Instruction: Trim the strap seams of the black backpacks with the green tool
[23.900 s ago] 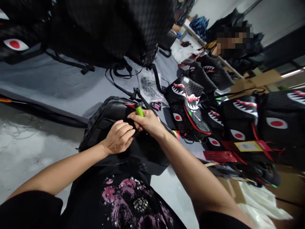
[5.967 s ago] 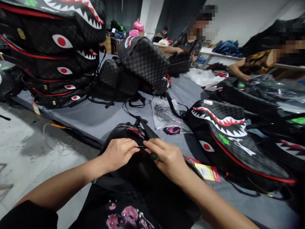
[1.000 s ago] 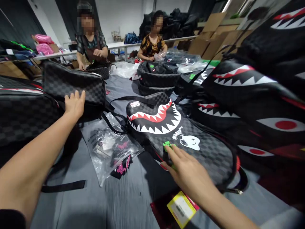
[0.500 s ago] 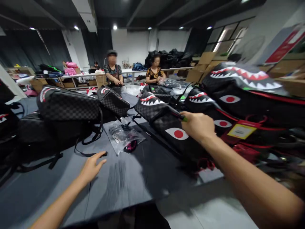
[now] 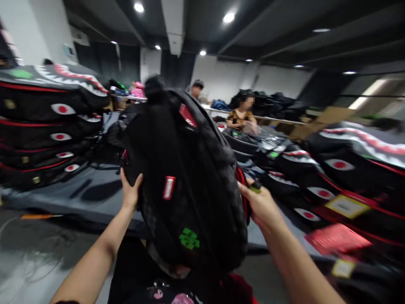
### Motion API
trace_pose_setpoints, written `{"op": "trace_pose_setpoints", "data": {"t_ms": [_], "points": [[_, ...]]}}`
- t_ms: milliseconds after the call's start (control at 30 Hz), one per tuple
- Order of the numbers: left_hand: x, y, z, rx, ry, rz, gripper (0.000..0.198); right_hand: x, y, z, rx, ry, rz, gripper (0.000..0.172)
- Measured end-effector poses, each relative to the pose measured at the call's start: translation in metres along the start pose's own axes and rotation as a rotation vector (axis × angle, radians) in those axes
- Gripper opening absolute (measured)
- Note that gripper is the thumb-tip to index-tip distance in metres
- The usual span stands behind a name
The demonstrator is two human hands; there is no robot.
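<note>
A black backpack (image 5: 190,169) is held upright in front of my body, its strap side and a small red label turned towards me. A green checkered patch shows low on it. My left hand (image 5: 130,192) grips its left edge, thumb in front and the other fingers partly hidden. On the opposite edge, by the red trim, my right hand (image 5: 259,202) is closed on the bag. A small dark thing with a green part (image 5: 255,186) sticks up from that hand; its kind I cannot make out.
Stacked shark-face backpacks (image 5: 60,122) stand left, with more backpacks (image 5: 341,169) on the right. A red packet (image 5: 338,238) lies at the right front. Across the grey-covered table (image 5: 95,185) sits a person in a patterned top (image 5: 240,118); another is partly hidden.
The view has swung left. My hands, apart before, now both hold a backpack raised before me. My left hand, empty earlier, has closed on its edge.
</note>
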State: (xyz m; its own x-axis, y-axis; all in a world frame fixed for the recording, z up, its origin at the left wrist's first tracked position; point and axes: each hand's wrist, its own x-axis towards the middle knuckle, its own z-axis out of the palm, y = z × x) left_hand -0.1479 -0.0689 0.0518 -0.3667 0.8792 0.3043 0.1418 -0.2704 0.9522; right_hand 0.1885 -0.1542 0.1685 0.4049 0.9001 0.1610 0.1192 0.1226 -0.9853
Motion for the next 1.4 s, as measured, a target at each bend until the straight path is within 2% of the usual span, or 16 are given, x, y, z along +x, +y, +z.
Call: {"op": "trace_pose_setpoints", "data": {"t_ms": [67, 167, 300, 367, 433, 500, 567, 633, 667, 733, 800, 867, 967, 1100, 1233, 1400], "points": [[0.003, 0.007, -0.027, 0.126, 0.084, 0.012, 0.106, 0.001, 0.048, 0.018, -0.052, -0.083, 0.056, 0.037], [-0.006, 0.0, -0.036, 0.521, 0.015, -0.06, 0.109, -0.001, 0.098, 0.02, -0.163, -0.185, 0.136, 0.035], [-0.032, -0.033, -0.014, 0.803, -0.098, -0.166, 0.094, -0.002, 0.104, -0.002, -0.221, -0.121, 0.124, 0.038], [-0.042, -0.046, -0.004, 0.85, -0.101, -0.158, 0.087, -0.006, 0.092, 0.007, -0.218, -0.139, 0.041, 0.051], [-0.048, -0.05, 0.001, 0.889, -0.096, -0.138, 0.085, -0.013, 0.082, 0.04, -0.26, -0.316, -0.109, 0.062], [-0.05, -0.049, 0.004, 0.919, -0.084, -0.122, 0.085, -0.024, 0.082, 0.089, -0.395, -0.483, -0.29, 0.06], [-0.052, -0.049, 0.003, 0.945, -0.068, -0.112, 0.084, -0.037, 0.093, 0.134, -0.487, -0.53, -0.509, 0.052], [-0.054, -0.051, -0.002, 0.973, -0.041, -0.111, 0.082, -0.047, 0.115, 0.155, -0.502, -0.582, -0.622, 0.045], [-0.055, -0.053, -0.006, 0.99, -0.023, -0.114, 0.082, -0.049, 0.128, 0.152, -0.526, -0.602, -0.657, 0.041], [-0.058, -0.054, -0.015, 1.029, 0.012, -0.125, 0.082, -0.044, 0.156, 0.126, -0.689, -0.573, -0.771, 0.037], [-0.064, -0.051, -0.022, 1.066, 0.026, -0.123, 0.082, -0.036, 0.179, 0.082, -0.895, -0.419, -0.865, 0.037], [-0.07, -0.04, -0.019, 1.119, 0.024, -0.023, 0.081, -0.037, 0.19, 0.043, -1.011, -0.284, -0.848, 0.039], [-0.068, -0.019, 0.006, 1.119, -0.113, 0.357, 0.064, -0.054, 0.188, 0.022, -0.95, -0.17, -0.805, 0.043], [-0.049, -0.002, 0.075, 0.843, -0.637, 0.856, 0.039, -0.06, 0.193, 0.045, -0.742, -0.044, -0.801, 0.045], [-0.027, 0.0, 0.134, 0.898, -0.909, 1.085, 0.028, -0.056, 0.209, 0.05, -0.623, 0.055, -0.741, 0.045], [-0.01, 0.001, 0.161, 0.943, -1.012, 1.265, 0.024, -0.058, 0.219, 0.046, -0.539, 0.084, -0.721, 0.048]]}}
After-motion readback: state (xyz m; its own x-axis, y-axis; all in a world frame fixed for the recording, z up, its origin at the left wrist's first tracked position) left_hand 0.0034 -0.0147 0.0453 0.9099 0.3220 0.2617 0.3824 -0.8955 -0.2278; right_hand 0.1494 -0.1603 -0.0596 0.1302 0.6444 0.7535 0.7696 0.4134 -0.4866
